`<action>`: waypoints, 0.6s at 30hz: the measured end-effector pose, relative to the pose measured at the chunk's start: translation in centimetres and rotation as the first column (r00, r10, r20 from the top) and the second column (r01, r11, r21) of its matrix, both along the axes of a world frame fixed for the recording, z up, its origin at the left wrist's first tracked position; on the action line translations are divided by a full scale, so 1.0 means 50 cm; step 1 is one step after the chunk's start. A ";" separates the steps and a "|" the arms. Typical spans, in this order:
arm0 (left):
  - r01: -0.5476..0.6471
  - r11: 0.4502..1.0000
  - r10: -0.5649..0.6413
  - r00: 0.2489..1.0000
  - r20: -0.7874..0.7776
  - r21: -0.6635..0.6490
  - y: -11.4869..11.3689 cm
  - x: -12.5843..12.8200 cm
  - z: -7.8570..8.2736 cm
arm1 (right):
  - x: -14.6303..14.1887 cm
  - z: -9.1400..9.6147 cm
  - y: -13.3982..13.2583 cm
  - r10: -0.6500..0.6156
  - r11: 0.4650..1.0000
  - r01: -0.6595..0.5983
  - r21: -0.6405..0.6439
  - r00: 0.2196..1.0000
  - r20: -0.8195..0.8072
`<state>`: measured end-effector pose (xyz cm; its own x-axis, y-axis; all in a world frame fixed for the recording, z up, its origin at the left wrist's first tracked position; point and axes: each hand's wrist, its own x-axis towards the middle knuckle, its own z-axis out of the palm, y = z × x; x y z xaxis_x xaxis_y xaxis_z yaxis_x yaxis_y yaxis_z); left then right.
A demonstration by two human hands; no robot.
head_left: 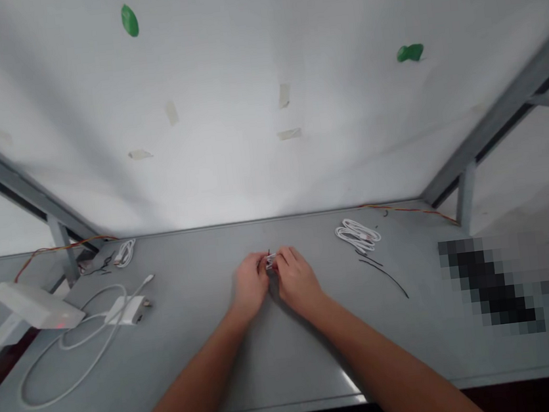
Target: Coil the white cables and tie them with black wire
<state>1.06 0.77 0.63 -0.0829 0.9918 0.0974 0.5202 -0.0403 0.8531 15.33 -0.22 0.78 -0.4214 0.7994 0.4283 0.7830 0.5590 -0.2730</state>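
Pinched firmly between the left hand (251,287) and right hand (297,281), a small white connector (271,260) is held over the grey tabletop (284,377). Its small, smooth-looking body could be dropped if the pinch were loosened. A coiled white cable (358,235) and a thin black wire (384,275) are placed right of the connector; a looped white cable (77,351) and white power adapter (125,310) lie left of it.
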 end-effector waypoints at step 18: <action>0.288 0.955 -0.243 0.895 -0.375 0.069 -0.023 -0.018 0.004 | 0.017 0.013 0.014 -0.026 0.999 0.030 -0.035 0.994 0.108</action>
<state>0.14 -0.39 0.84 0.2444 0.9510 0.1891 0.7452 -0.3090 0.5910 16.18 0.47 1.42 -0.4403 0.8259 0.3522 0.8241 0.5274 -0.2065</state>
